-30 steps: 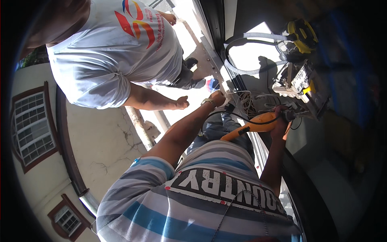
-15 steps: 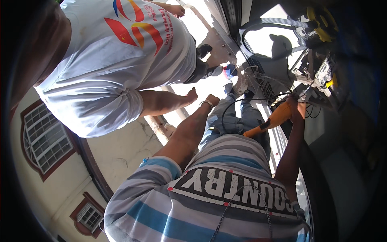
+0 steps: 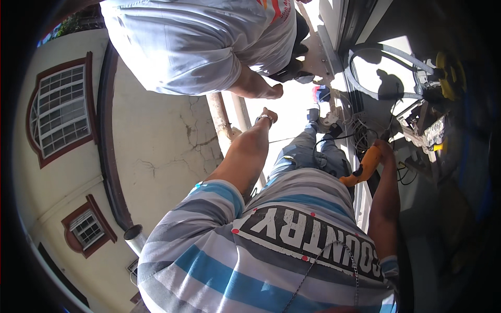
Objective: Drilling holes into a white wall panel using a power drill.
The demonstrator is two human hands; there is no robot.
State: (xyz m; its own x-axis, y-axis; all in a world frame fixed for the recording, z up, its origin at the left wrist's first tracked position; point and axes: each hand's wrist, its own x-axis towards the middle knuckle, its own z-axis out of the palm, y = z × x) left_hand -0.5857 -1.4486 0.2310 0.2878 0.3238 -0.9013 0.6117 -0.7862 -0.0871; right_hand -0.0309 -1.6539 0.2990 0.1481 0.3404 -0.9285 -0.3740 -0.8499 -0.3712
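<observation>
My right hand is wrapped round an orange power tool with a rounded body, held at my right side. Its working end is in shadow beyond the hand, so its exact kind is unclear. A dark cord loops near my legs. My left arm stretches out to the left front, a bracelet at the wrist. The fingers of my left hand are curled in, and nothing shows in them. Just beyond it hangs the hand of a person in a white T-shirt.
At the right lie a grey corrugated hose, a yellow-and-black machine and a metal frame in shadow. Tangled cables lie by a dark door frame. A cracked cream wall with barred windows stands at the left.
The view has shifted, so the other person appears higher and more of the wall shows. My right hand still holds the orange tool, which now points more steeply away from me.
</observation>
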